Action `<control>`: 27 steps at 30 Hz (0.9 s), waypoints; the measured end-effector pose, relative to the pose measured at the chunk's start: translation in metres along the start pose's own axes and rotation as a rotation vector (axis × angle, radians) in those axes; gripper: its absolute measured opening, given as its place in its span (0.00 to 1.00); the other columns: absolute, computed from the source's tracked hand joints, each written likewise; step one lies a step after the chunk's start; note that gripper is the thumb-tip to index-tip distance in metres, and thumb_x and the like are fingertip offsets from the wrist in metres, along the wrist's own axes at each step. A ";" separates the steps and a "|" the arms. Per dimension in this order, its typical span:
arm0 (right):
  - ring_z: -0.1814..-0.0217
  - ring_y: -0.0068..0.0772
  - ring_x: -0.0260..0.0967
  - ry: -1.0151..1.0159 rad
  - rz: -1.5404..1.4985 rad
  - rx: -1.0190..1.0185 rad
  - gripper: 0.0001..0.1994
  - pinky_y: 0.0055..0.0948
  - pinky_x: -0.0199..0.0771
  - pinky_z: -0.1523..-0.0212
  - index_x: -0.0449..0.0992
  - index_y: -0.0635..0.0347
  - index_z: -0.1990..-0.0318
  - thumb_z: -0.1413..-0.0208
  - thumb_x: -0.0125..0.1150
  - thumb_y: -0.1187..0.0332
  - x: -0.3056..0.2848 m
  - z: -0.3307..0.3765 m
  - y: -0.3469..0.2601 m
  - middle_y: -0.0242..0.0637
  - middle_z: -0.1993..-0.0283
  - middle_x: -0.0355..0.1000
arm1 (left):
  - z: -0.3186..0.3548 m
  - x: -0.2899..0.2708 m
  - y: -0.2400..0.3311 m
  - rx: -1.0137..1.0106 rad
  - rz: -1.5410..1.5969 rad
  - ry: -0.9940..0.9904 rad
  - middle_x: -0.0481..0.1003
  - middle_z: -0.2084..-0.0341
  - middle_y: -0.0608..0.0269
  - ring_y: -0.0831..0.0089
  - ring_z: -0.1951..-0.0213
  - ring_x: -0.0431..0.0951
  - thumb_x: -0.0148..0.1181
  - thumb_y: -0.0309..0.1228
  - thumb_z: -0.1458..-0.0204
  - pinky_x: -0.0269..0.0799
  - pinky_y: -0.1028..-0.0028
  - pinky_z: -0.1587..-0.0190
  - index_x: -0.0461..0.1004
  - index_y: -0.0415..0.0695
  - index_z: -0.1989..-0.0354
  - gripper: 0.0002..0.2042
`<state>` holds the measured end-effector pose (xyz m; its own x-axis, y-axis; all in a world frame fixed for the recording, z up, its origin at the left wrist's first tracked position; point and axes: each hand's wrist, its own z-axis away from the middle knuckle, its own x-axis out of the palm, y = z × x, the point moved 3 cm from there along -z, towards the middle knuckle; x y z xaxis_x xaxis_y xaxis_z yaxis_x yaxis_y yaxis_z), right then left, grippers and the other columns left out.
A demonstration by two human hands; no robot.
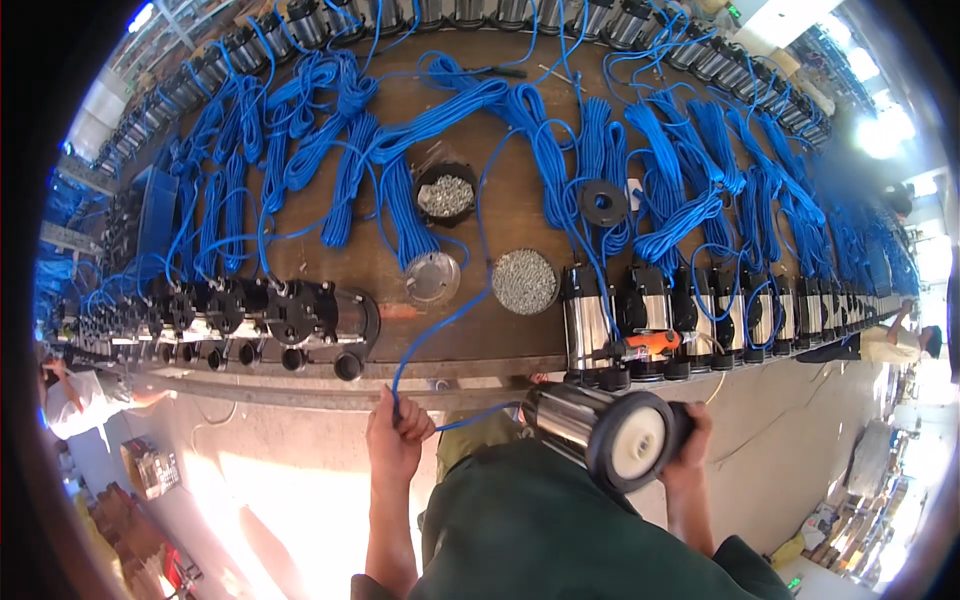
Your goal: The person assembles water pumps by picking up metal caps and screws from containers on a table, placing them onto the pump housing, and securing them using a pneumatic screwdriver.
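While the left hand (398,434) is closed around a blue cable (478,417), the right hand (693,452) grips a steel-and-black pump (566,415), tilted sideways near the tabletop's (475,350) front edge.

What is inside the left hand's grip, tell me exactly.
The left hand grips a blue cable, visible above the fist and to its right. The stretch within the grip is covered.
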<state>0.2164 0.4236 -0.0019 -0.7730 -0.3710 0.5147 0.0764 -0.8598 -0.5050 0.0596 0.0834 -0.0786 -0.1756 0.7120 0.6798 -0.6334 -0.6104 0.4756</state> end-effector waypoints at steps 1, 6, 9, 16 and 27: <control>0.64 0.38 0.72 0.086 0.057 -0.037 0.21 0.34 0.74 0.56 0.73 0.68 0.66 0.52 0.50 0.54 0.006 -0.012 0.005 0.42 0.66 0.74 | -0.003 -0.006 -0.008 0.016 -0.002 0.069 0.47 0.89 0.72 0.78 0.85 0.47 0.39 0.46 0.35 0.47 0.74 0.78 0.58 0.47 0.80 0.22; 0.61 0.38 0.71 -0.048 -0.035 0.072 0.14 0.34 0.72 0.53 0.71 0.65 0.65 0.52 0.50 0.62 0.003 -0.061 0.038 0.40 0.65 0.72 | -0.045 -0.013 -0.055 0.178 -0.059 0.174 0.54 0.88 0.73 0.80 0.84 0.54 0.47 0.42 0.37 0.53 0.75 0.78 0.61 0.46 0.79 0.19; 0.60 0.38 0.72 -0.090 0.019 0.114 0.17 0.33 0.72 0.52 0.73 0.65 0.65 0.50 0.49 0.58 -0.001 -0.070 0.050 0.41 0.64 0.75 | -0.069 -0.037 -0.069 0.312 -0.301 0.158 0.61 0.87 0.71 0.78 0.83 0.59 0.51 0.40 0.39 0.57 0.75 0.78 0.65 0.44 0.81 0.19; 0.60 0.36 0.72 -0.069 0.012 0.211 0.16 0.33 0.72 0.54 0.74 0.62 0.62 0.48 0.52 0.58 0.008 -0.064 0.044 0.37 0.63 0.74 | -0.078 -0.045 -0.074 0.457 -1.327 0.088 0.75 0.77 0.50 0.63 0.76 0.73 0.62 0.36 0.49 0.68 0.66 0.71 0.74 0.39 0.72 0.12; 0.60 0.16 0.64 -0.080 0.952 -0.541 0.18 0.19 0.65 0.66 0.71 0.63 0.50 0.45 0.62 0.64 -0.017 -0.053 0.005 0.29 0.56 0.69 | -0.135 0.028 -0.026 1.129 -1.530 0.581 0.70 0.65 0.46 0.51 0.60 0.69 0.61 0.33 0.49 0.65 0.58 0.57 0.68 0.33 0.62 0.15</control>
<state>0.1968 0.4438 -0.0498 -0.4999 -0.8393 -0.2136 0.3185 0.0511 -0.9465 -0.0306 0.1659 -0.1470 -0.3742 0.6272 -0.6830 0.1692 0.7704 0.6147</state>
